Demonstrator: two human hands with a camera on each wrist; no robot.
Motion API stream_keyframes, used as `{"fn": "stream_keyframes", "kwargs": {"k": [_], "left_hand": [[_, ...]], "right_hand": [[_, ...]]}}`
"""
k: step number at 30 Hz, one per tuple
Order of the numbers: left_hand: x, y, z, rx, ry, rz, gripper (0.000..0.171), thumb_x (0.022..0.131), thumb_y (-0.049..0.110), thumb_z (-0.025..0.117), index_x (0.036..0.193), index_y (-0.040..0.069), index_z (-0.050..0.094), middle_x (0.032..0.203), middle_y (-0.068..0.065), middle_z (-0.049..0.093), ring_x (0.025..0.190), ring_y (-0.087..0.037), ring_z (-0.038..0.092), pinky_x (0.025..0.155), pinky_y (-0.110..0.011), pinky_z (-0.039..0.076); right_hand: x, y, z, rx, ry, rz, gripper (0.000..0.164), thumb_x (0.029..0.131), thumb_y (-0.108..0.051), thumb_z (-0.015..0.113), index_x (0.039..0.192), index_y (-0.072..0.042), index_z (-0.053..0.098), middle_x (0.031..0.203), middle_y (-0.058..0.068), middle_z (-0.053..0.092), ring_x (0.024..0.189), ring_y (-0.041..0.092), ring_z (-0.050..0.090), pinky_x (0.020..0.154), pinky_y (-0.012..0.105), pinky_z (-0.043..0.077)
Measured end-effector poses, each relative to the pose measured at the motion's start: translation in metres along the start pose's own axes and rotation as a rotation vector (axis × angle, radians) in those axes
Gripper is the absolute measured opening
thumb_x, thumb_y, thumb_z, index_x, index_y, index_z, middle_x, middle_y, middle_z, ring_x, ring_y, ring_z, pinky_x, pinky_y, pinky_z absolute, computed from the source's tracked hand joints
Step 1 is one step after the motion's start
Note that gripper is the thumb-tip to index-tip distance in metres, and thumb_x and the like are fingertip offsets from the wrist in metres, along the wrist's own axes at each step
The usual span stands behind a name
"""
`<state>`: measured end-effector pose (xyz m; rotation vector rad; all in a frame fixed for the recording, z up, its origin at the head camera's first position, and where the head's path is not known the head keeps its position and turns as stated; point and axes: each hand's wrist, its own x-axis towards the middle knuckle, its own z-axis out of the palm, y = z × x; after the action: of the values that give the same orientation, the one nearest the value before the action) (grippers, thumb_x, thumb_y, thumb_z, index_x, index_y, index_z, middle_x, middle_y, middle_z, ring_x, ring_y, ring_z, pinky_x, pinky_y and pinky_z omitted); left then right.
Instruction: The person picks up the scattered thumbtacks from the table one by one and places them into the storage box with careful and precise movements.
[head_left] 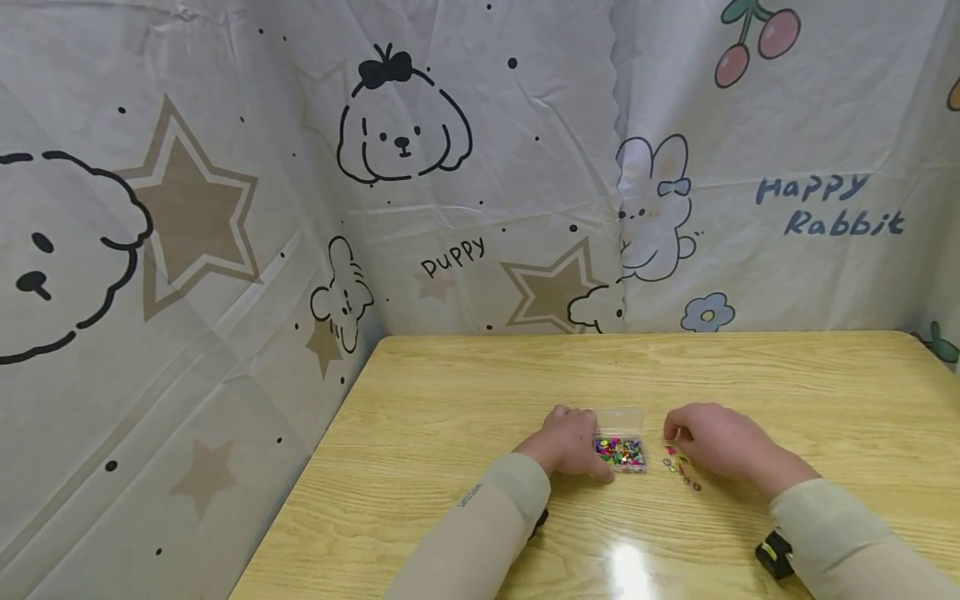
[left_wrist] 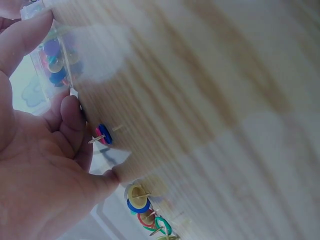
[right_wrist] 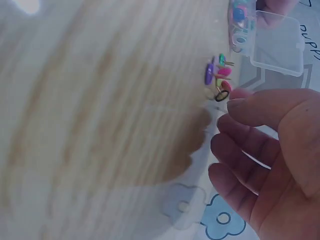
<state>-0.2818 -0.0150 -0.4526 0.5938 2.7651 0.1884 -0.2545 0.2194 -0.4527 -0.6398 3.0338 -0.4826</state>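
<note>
A small clear plastic box (head_left: pixel 620 468) full of colourful thumbtacks (head_left: pixel 619 451) sits on the table, its lid (head_left: pixel 619 420) tipped back. My left hand (head_left: pixel 572 442) grips the box from its left side, the thumb along the front edge; its fingers partly cover the box (left_wrist: pixel 42 75) in the left wrist view. To the right of the box, my right hand (head_left: pixel 720 437) bends down over loose thumbtacks (head_left: pixel 681 468). In the right wrist view, its thumb (right_wrist: pixel 250 106) and index fingertip come together beside a black-rimmed tack (right_wrist: pixel 222 95); I cannot tell whether they pinch it.
The tacks lie in a loose scatter on the wooden table (head_left: pixel 450 400), several with pins up or sideways. A printed cloth (head_left: pixel 480 208) hangs behind and to the left of the table. A black strap device (head_left: pixel 775 555) sits under the right wrist.
</note>
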Motion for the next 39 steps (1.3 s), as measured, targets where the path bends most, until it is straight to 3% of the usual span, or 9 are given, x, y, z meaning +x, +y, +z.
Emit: {"fn": "stream_keyframes", "kwargs": {"k": [5,11,39], "left_hand": [[0.0004,-0.0006,0.0002,-0.01,0.003,0.009,0.048,0.065,0.054,0.081,0.085,0.023,0.05,0.083,0.01,0.05,0.108,-0.015,0.037,0.079,-0.029,0.039],[0.0013,-0.0008,0.0006,-0.02,0.002,0.002,0.049,0.065,0.054,0.081,0.085,0.023,0.05,0.083,0.01,0.05,0.107,-0.014,0.037,0.079,-0.029,0.039],[0.0012,-0.0012,0.0007,-0.025,0.005,0.004,0.048,0.065,0.054,0.081,0.085,0.023,0.05,0.082,0.011,0.05,0.108,-0.014,0.036,0.08,-0.028,0.039]], "right_hand": [[0.0008,-0.0027,0.0026,0.0,-0.01,-0.049,0.022,0.082,-0.001,0.061,0.087,-0.022,0.066,0.087,-0.006,0.063,0.079,0.012,0.055,0.073,0.043,0.051],[0.0002,-0.0062,0.0029,-0.029,-0.002,-0.065,0.022,0.081,-0.001,0.064,0.085,-0.023,0.064,0.082,-0.007,0.058,0.073,0.01,0.051,0.068,0.04,0.05],[-0.0008,-0.0043,0.0068,-0.049,-0.003,-0.002,0.02,0.082,-0.009,0.066,0.074,-0.025,0.058,0.071,-0.011,0.054,0.063,0.009,0.046,0.057,0.034,0.043]]}}
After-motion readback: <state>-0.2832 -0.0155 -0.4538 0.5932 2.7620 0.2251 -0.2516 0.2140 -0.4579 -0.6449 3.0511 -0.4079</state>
